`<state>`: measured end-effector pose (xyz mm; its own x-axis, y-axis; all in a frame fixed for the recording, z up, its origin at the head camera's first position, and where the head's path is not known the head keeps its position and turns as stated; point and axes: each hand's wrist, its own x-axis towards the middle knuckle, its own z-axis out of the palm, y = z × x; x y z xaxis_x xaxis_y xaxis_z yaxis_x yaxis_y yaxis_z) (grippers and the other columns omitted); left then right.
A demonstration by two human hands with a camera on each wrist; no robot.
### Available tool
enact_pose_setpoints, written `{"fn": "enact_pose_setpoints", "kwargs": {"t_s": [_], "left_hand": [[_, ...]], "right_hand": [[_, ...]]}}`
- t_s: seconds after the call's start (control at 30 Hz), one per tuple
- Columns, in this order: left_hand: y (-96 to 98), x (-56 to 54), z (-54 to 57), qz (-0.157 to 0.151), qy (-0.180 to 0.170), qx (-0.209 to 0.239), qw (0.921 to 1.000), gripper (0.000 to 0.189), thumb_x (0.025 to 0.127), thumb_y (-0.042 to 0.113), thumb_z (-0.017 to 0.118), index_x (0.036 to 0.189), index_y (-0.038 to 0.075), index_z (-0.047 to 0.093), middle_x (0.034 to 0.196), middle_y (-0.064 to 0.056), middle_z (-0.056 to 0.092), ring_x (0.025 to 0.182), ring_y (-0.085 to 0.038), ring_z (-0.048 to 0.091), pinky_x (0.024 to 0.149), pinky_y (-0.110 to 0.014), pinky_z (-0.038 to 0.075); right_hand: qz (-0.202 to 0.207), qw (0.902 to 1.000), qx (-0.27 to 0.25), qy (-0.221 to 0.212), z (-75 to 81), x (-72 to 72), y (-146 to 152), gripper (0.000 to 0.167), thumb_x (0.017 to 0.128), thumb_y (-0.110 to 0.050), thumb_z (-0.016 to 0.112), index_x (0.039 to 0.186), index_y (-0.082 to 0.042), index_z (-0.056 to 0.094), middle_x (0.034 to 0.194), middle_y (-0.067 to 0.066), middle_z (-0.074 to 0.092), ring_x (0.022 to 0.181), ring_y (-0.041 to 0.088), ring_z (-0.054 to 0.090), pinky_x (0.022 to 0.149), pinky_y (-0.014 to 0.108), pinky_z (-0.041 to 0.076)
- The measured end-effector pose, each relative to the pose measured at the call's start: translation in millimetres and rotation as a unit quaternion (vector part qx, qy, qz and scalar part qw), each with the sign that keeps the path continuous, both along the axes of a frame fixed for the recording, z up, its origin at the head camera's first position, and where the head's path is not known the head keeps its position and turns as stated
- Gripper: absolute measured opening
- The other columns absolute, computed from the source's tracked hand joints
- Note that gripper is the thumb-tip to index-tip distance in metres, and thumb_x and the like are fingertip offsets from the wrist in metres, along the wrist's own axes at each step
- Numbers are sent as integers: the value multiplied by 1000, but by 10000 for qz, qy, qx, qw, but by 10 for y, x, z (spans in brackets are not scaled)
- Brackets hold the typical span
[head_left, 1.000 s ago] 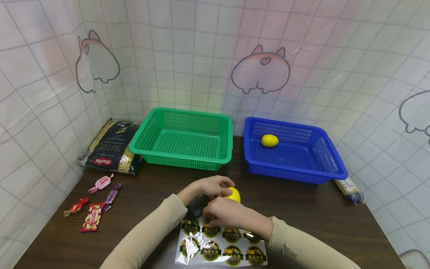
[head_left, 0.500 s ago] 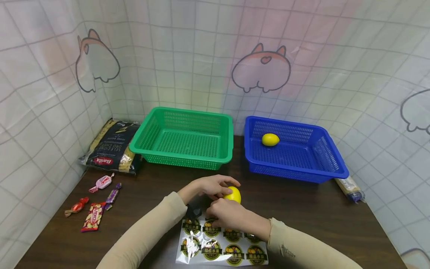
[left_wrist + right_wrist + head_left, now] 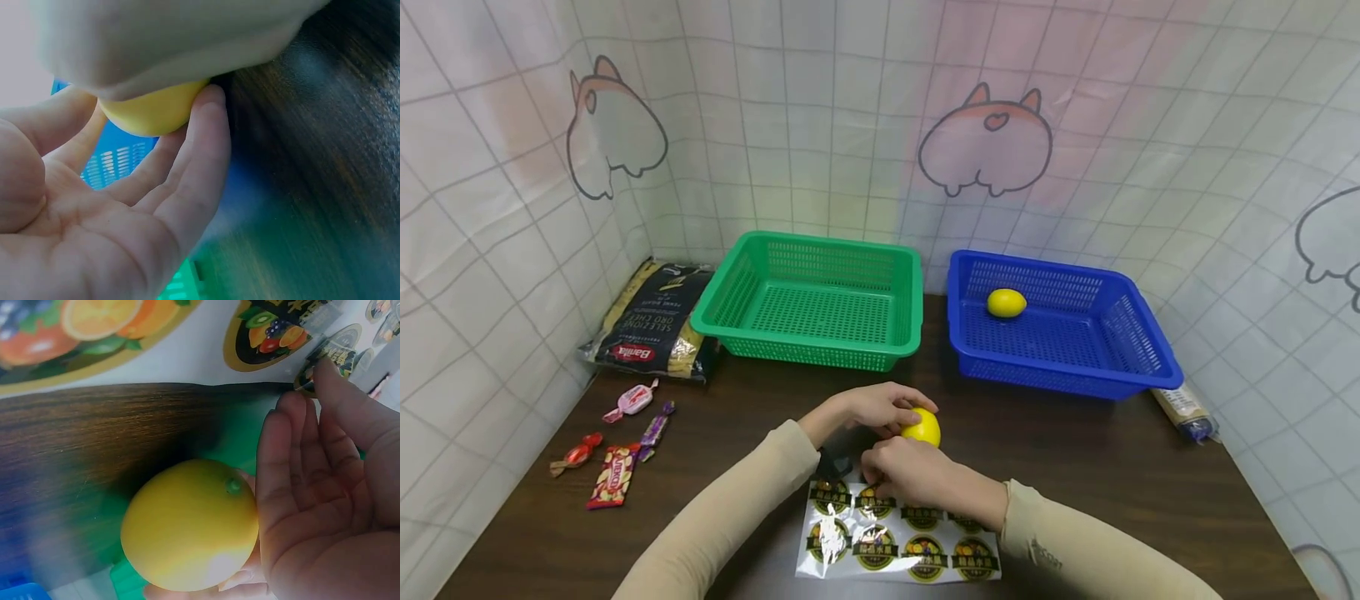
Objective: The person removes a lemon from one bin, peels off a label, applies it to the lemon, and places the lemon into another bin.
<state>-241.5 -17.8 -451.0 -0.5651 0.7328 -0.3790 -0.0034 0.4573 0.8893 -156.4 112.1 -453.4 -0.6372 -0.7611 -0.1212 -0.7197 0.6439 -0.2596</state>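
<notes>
My left hand (image 3: 880,407) holds a yellow lemon (image 3: 923,427) just above the table, thumb on one side and fingers on the other. The left wrist view shows part of the lemon hidden behind the right hand. Close in front of it, my right hand (image 3: 913,471) is at the far edge of a sheet of round fruit stickers (image 3: 806,569). In the right wrist view its thumb and fingertips pinch the edge of a sticker (image 3: 340,347) at the sheet's border. The back of this hand covers part of the sheet in the head view.
A green basket (image 3: 805,350) stands behind the hands. To its right, a blue basket (image 3: 1067,379) contains another lemon (image 3: 1006,302). At left lie a pasta bag (image 3: 651,317) and several wrapped candies (image 3: 613,475). A small package (image 3: 1187,412) is partly under the blue basket's right side.
The whole head view has shifted up slightly. Both hands keep nearly the same place, with small finger movements; the lemon shows a little more between them.
</notes>
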Motion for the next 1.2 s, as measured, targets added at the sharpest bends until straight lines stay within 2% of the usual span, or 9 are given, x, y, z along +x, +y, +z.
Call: {"fn": "enact_pose_setpoints", "kwargs": {"t_s": [0.13, 0.27, 0.5, 0.63, 0.8, 0.97, 1.2], "left_hand": [[8, 3, 14, 22, 2, -2, 10000, 39, 105, 18, 50, 143, 13, 53, 126, -15, 64, 94, -14, 67, 84, -29, 60], [-1, 20, 11, -16, -1, -20, 10000, 42, 105, 18, 49, 146, 11, 49, 131, -14, 62, 97, -12, 64, 86, -28, 59], [-15, 35, -18, -34, 32, 47, 10000, 42, 105, 18, 50, 146, 9, 48, 131, -14, 62, 97, -12, 64, 86, -29, 59], [-3, 28, -21, -12, 49, 87, 9999, 42, 105, 18, 50, 146, 9, 49, 129, -14, 63, 95, -11, 64, 87, -29, 60], [7, 20, -25, 21, 90, 39, 9999, 41, 105, 18, 50, 145, 11, 50, 129, -14, 63, 95, -11, 64, 89, -31, 60], [0, 30, -11, 31, 66, 39, 10000, 41, 105, 18, 50, 145, 11, 50, 130, -14, 63, 97, -13, 64, 91, -34, 59], [-11, 36, 12, -42, 93, 79, 9999, 42, 105, 17, 49, 146, 8, 48, 128, -12, 63, 99, -11, 65, 90, -29, 59]], "right_hand": [[-10, 9999, -77, -69, 2, -2, 12, 17, 81, -17, 82, 82, -19, 65, 74, -9, 64, 63, -2, 49, 60, 11, 43], [50, 10000, -69, 4, -14, 13, 14, 17, 82, -18, 81, 83, -19, 65, 75, -9, 63, 65, -3, 48, 61, 11, 43], [142, 9990, -180, 389, -43, 84, 37, 13, 84, -14, 78, 81, -21, 68, 78, -8, 65, 67, -4, 51, 60, 8, 42], [183, 9976, -255, 614, -45, 120, 64, 15, 84, -10, 74, 79, -22, 66, 74, -9, 61, 63, -4, 47, 55, 8, 37], [200, 9977, -228, 611, 17, 167, 86, 15, 82, -6, 71, 80, -19, 64, 72, -8, 56, 61, -2, 40, 54, 9, 33], [159, 9982, -142, 563, 97, 223, 110, 13, 85, -8, 70, 83, -19, 64, 75, -7, 58, 61, -2, 41, 54, 9, 36], [-97, 9983, -39, 566, 275, 276, 193, 15, 86, -9, 73, 84, -21, 63, 79, -7, 58, 63, 0, 45, 53, 12, 39]]}}
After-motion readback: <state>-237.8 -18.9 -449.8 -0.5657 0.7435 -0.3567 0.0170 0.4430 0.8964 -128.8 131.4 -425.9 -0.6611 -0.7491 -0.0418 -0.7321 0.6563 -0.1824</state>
